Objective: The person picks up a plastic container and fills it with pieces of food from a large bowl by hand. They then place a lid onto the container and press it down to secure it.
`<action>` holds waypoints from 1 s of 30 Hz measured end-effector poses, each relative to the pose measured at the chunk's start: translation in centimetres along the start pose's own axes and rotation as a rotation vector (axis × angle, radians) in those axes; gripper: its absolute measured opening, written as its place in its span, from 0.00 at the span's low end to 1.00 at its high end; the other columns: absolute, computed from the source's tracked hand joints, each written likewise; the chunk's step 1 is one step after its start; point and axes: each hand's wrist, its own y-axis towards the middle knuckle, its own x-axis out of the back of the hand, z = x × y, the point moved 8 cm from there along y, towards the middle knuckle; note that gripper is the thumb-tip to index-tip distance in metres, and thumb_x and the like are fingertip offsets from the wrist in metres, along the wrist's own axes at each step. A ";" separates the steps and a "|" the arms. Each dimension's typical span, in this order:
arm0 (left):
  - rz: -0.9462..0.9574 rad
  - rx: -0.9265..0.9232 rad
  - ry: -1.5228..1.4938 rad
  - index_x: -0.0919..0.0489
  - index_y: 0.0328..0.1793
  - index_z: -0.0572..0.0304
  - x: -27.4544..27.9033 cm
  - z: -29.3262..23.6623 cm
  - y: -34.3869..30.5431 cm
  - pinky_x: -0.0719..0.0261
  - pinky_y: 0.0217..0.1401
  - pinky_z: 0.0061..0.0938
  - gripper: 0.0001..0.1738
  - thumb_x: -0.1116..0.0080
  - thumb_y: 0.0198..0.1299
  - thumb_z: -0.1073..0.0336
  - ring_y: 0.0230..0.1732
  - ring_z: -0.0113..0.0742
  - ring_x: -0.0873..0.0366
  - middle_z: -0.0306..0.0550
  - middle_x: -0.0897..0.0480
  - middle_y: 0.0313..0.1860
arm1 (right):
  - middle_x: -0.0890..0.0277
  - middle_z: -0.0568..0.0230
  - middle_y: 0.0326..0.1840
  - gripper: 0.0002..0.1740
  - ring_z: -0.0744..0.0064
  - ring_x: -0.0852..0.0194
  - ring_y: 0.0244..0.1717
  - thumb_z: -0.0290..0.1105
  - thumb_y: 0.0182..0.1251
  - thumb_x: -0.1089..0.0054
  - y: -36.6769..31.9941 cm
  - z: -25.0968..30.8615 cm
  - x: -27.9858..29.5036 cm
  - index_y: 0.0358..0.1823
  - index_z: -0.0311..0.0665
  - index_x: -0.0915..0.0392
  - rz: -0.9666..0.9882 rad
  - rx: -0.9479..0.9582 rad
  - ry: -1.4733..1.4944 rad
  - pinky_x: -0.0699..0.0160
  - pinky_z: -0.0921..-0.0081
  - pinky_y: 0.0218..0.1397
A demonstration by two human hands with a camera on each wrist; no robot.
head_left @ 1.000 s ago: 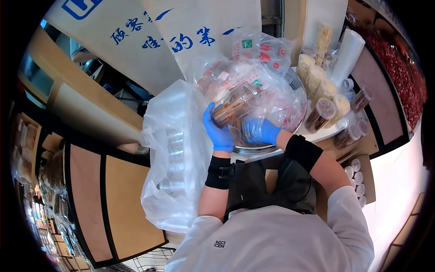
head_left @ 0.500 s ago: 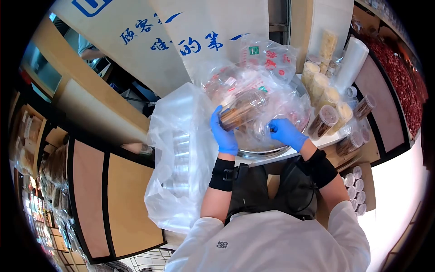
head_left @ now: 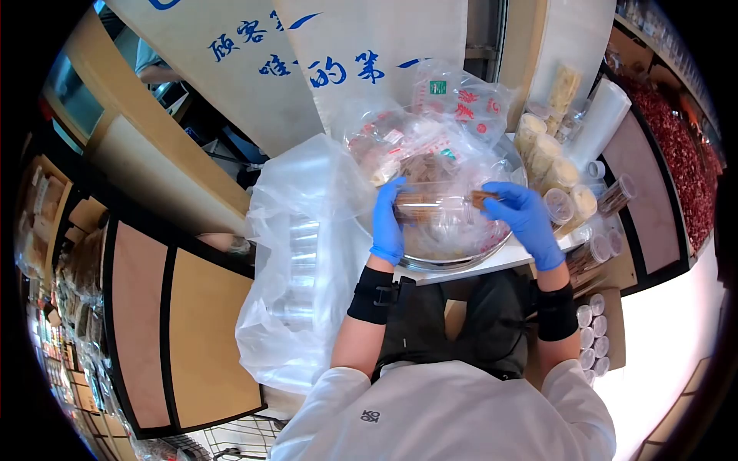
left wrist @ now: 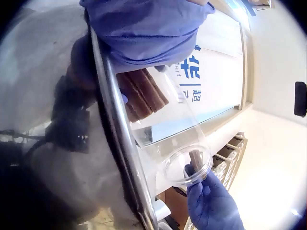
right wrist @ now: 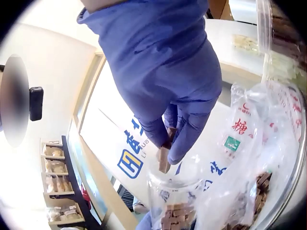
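From my end I counted two hands, both in blue gloves, with two black wrist bands point(head_left: 373, 296), one apiece. The left hand point(head_left: 387, 224) had its fingers curled round one clear jar point(head_left: 438, 207), tilted above the single round metal basin point(head_left: 442, 266), its open mouth toward the right hand point(head_left: 530, 221). That hand pinched at least one short brown piece point(right wrist: 164, 160) between thumb and fingers, right at the mouth; I couldn't tell whether more were tucked behind it. Several brown sticks point(left wrist: 146, 96) lay inside the jar, too overlapped for me to count. Printed clear bags point(head_left: 461, 107), number uncertain, heaped over the basin. On the right stood four pale-topped jars point(head_left: 565, 175) in a row and one white roll point(head_left: 601, 119); on the left, one plastic-wrapped bundle point(head_left: 296, 265).
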 end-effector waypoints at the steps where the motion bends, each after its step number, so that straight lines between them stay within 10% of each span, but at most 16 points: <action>1: 0.021 0.048 0.093 0.23 0.59 0.54 -0.2 0.4 0.0 0.28 0.58 0.28 0.21 0.54 0.67 0.54 0.52 0.32 0.23 0.40 0.20 0.49 | 0.19 0.63 0.41 0.16 0.78 0.21 0.38 0.25 0.62 0.37 0.0 0.0 -0.9 0.52 0.30 0.21 0.003 0.002 -0.004 0.21 0.81 0.44; 17: 0.103 0.005 0.165 0.22 0.58 0.54 -0.5 1.2 0.7 0.27 0.49 0.23 0.23 0.55 0.66 0.50 0.48 0.29 0.23 0.38 0.20 0.48 | 0.36 0.56 0.69 0.30 0.66 0.33 0.65 0.22 0.67 0.45 -1.2 -1.9 -7.6 0.70 0.28 0.40 0.684 -0.135 0.286 0.33 0.73 0.68; 25: 0.116 0.112 0.201 0.20 0.54 0.55 -0.8 1.7 0.5 0.26 0.44 0.22 0.22 0.55 0.65 0.50 0.45 0.28 0.23 0.39 0.19 0.46 | 0.41 0.55 0.72 0.37 0.62 0.40 0.70 0.24 0.65 0.43 -1.2 -3.0 -7.8 0.73 0.27 0.48 0.744 -0.305 0.620 0.43 0.68 0.74; 28: 0.127 0.137 0.218 0.20 0.54 0.54 -1.0 1.5 0.2 0.27 0.36 0.20 0.22 0.55 0.65 0.49 0.42 0.27 0.22 0.39 0.18 0.44 | 0.43 0.56 0.73 0.39 0.64 0.42 0.72 0.23 0.62 0.42 -0.5 -4.1 -6.9 0.73 0.28 0.48 0.613 -0.202 0.095 0.44 0.69 0.74; 30: 0.131 0.139 0.199 0.20 0.54 0.53 -1.0 1.4 0.2 0.27 0.35 0.20 0.23 0.56 0.65 0.49 0.40 0.27 0.22 0.39 0.18 0.42 | 0.42 0.58 0.73 0.39 0.66 0.42 0.71 0.21 0.59 0.43 -1.2 -3.2 -7.4 0.73 0.29 0.46 0.593 -0.298 0.472 0.43 0.70 0.74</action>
